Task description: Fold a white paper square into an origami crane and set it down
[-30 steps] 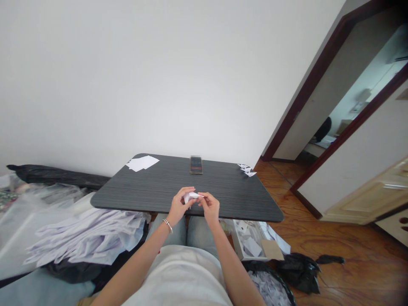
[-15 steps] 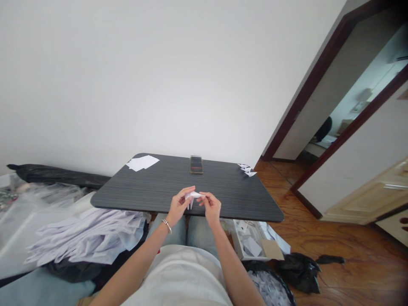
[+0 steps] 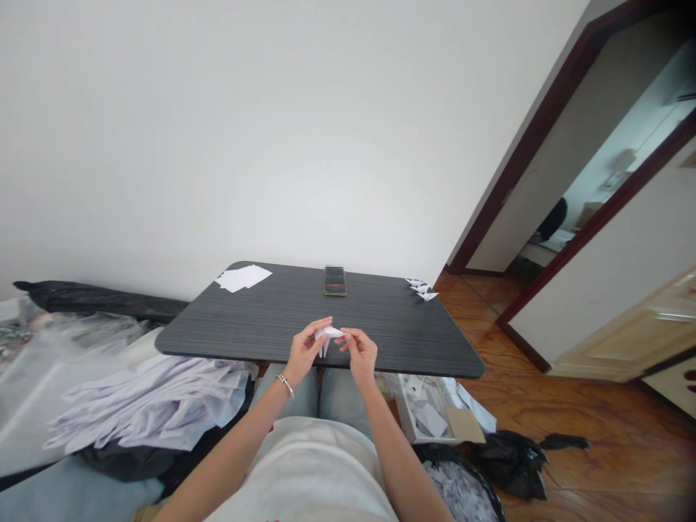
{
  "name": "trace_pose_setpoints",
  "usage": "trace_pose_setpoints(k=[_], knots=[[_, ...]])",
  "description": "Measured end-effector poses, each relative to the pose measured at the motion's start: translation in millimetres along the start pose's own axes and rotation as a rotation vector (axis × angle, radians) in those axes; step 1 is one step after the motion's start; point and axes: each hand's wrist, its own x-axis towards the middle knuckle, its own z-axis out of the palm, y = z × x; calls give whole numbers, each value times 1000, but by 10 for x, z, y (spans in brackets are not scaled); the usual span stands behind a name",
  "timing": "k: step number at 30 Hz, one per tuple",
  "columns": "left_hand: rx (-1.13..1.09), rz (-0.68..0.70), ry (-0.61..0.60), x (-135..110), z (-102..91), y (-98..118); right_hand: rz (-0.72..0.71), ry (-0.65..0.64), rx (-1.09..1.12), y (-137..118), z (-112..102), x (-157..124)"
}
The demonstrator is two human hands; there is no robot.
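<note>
Over the near edge of the dark table [image 3: 272,319], a piece of folded white paper [image 3: 329,333] is held between my two hands. My left hand [image 3: 306,349] grips its left side, thumb and fingers closed on the folds. Pinched in the fingertips of my right hand [image 3: 361,354] is the pointed right end. A narrow flap of the paper hangs down between the hands. Its exact folded shape is partly hidden by my fingers.
White paper sheets [image 3: 244,278] lie at the table's far left. A phone [image 3: 335,280] is at the back middle, and several small folded paper pieces [image 3: 422,290] stand far right. Below the table are a box of papers [image 3: 429,417], a bag of scraps [image 3: 462,489] and piled white cloth [image 3: 152,402].
</note>
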Motion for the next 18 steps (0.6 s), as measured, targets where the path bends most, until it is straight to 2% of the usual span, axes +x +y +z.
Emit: trace_pose_setpoints(k=[12,18], knots=[[-7,20,47,-3,23,-20,-39,-30,-38,-17,5,-37],[80,70,82,-21,44,-9,-66,-28,-56,-27,3,-45]])
